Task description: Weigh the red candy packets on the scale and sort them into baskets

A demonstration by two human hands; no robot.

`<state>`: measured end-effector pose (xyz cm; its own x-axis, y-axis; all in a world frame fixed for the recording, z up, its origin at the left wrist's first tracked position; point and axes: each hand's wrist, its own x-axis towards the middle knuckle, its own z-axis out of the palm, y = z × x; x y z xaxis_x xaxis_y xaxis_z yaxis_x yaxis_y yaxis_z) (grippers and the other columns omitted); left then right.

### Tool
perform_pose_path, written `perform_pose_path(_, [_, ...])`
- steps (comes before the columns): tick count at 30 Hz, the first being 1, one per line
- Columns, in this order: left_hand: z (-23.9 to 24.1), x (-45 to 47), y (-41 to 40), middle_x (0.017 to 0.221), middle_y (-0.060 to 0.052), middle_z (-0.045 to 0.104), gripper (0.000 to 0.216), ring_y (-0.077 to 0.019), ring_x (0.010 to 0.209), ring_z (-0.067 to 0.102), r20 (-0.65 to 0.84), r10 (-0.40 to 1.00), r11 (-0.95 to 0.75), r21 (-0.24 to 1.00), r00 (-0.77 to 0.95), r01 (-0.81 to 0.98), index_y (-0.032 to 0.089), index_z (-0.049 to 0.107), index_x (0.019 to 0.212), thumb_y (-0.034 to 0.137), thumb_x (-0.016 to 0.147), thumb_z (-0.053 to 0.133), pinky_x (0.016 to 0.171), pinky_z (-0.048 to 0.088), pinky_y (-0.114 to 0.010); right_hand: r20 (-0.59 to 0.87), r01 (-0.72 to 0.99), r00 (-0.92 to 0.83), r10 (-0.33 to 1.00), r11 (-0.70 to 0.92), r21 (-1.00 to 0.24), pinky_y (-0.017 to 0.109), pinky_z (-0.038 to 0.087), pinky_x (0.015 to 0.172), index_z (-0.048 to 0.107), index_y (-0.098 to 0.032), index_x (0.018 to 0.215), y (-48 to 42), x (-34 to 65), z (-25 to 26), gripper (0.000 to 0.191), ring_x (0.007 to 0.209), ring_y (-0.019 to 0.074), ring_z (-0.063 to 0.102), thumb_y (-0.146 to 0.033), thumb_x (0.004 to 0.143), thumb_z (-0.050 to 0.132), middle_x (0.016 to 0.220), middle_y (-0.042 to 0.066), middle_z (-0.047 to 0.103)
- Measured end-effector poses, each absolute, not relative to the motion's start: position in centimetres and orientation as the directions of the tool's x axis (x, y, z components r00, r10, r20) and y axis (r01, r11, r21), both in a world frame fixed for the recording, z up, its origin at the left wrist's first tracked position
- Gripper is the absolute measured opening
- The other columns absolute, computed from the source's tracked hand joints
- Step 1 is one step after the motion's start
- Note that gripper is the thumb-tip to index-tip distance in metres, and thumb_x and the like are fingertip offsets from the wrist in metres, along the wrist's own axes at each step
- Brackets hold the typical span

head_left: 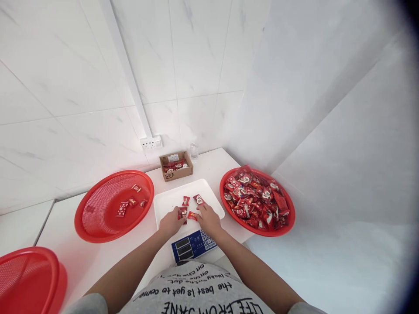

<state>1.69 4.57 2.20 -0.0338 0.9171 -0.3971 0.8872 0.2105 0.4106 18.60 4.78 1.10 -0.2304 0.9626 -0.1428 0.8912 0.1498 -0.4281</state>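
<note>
My left hand (172, 224) is closed on a dark red wrapped packet (182, 212), its fingertips at the packet's left side. Close by, my right hand (210, 221) has its thumb and fingers at a small bright red wrapped candy (192, 216). A longer red packet with a white patch (198, 199) lies just beyond its fingertips. Another small red candy (186, 200) rests between and beyond both hands. All of these are over the white tray (168, 197) of a weighing scale, whose blue keypad panel (194, 245) faces me.
On the right stands a red basket (225, 203) heaped with red packets. A red mesh basket (98, 209) at left holds several packets; another red basket (49, 279) is nearer. Behind the tray sit a cardboard box (178, 174) of packets and a clear plastic container (194, 150), near the wall.
</note>
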Motion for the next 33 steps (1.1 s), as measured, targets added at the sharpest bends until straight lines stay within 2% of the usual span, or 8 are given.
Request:
perform_pose_path(3, [2.2, 1.7, 4.7, 0.088, -0.007, 0.066, 0.026, -0.024, 0.081, 0.061, -0.404, 0.913, 0.224, 0.393, -0.051, 0.892, 0.024, 0.049, 0.09, 0.046, 0.076, 0.048, 0.061, 0.038, -0.029, -0.077, 0.911, -0.243, 0.967, 0.2, -0.362, 0.031, 0.032, 0.091, 0.047, -0.025, 0.121, 5.6, 19.1, 1.2, 0.037, 0.115, 0.0202, 0.038, -0.028, 0.084, 0.043, 0.128, 0.006, 0.045])
perform_pose_path(8, [2.1, 1.2, 5.7, 0.09, -0.008, 0.066, 0.028, -0.0244, 0.082, 0.061, -0.398, 0.913, 0.257, 0.38, -0.094, 0.888, 0.023, 0.048, 0.091, 0.047, 0.077, 0.046, 0.061, 0.038, -0.029, -0.114, 0.92, -0.283, 0.952, 0.236, -0.313, 0.037, 0.028, 0.096, 0.045, -0.027, 0.125, 6.7, 19.8, 0.6, 0.041, 0.126, 0.0235, 0.026, -0.026, 0.084, 0.042, 0.138, 0.003, 0.037])
perform_pose_path(16, [2.2, 0.8, 5.9, 0.088, -0.006, 0.066, 0.027, -0.0226, 0.081, 0.061, -0.371, 0.924, 0.251, 0.416, -0.089, 0.874, 0.023, 0.05, 0.094, 0.046, 0.08, 0.045, 0.062, 0.038, -0.028, -0.135, 0.925, -0.259, 0.956, 0.205, -0.318, 0.034, 0.033, 0.088, 0.047, -0.027, 0.121, 6.0, 19.4, 0.9, 0.037, 0.112, 0.0224, 0.041, -0.03, 0.084, 0.044, 0.126, 0.007, 0.047])
perform_pose_path(19, [2.3, 1.3, 6.2, 0.103, -0.006, 0.063, 0.032, -0.0217, 0.09, 0.06, -0.307, 0.951, 0.173, 0.432, -0.036, 0.885, 0.025, 0.047, 0.107, 0.043, 0.082, 0.044, 0.066, 0.039, -0.028, -0.105, 0.918, -0.257, 0.961, 0.209, -0.337, 0.034, 0.033, 0.088, 0.049, -0.027, 0.12, 5.6, 19.0, 1.1, 0.037, 0.11, 0.0224, 0.041, -0.038, 0.086, 0.042, 0.123, 0.008, 0.048])
perform_pose_path(21, [2.3, 1.5, 6.8, 0.115, -0.008, 0.057, 0.039, -0.0218, 0.098, 0.057, -0.284, 0.959, 0.116, 0.398, 0.002, 0.91, 0.025, 0.043, 0.118, 0.041, 0.083, 0.042, 0.07, 0.04, -0.028, -0.09, 0.905, -0.292, 0.952, 0.244, -0.349, 0.034, 0.032, 0.089, 0.049, -0.027, 0.12, 5.3, 18.8, 1.2, 0.04, 0.112, 0.0225, 0.04, -0.044, 0.085, 0.043, 0.124, 0.008, 0.047])
perform_pose_path(23, [2.3, 1.8, 7.5, 0.119, -0.009, 0.053, 0.043, -0.0227, 0.101, 0.056, -0.294, 0.955, 0.081, 0.353, 0.028, 0.932, 0.025, 0.041, 0.123, 0.04, 0.082, 0.042, 0.072, 0.041, -0.029, -0.082, 0.893, -0.334, 0.939, 0.287, -0.347, 0.036, 0.031, 0.09, 0.049, -0.027, 0.119, 5.0, 18.6, 1.1, 0.042, 0.113, 0.0229, 0.039, -0.047, 0.082, 0.046, 0.125, 0.007, 0.046])
perform_pose_path(28, [2.2, 2.2, 8.6, 0.107, -0.008, 0.055, 0.035, -0.0238, 0.092, 0.059, -0.331, 0.94, 0.03, 0.324, 0.084, 0.945, 0.027, 0.053, 0.112, 0.035, 0.08, 0.044, 0.068, 0.042, -0.03, -0.073, 0.89, -0.359, 0.93, 0.318, -0.326, 0.036, 0.031, 0.089, 0.052, -0.029, 0.115, 4.9, 18.7, 0.8, 0.034, 0.113, 0.0226, 0.039, -0.038, 0.083, 0.047, 0.126, 0.006, 0.045])
perform_pose_path(33, [2.0, 2.9, 7.8, 0.101, -0.007, 0.056, 0.033, -0.0231, 0.089, 0.059, -0.336, 0.93, -0.026, 0.343, 0.149, 0.939, 0.028, 0.055, 0.109, 0.035, 0.079, 0.044, 0.067, 0.042, -0.03, -0.098, 0.907, -0.316, 0.944, 0.27, -0.325, 0.035, 0.032, 0.09, 0.048, -0.029, 0.122, 5.3, 18.9, 0.5, 0.038, 0.115, 0.0228, 0.037, -0.034, 0.084, 0.045, 0.129, 0.006, 0.042])
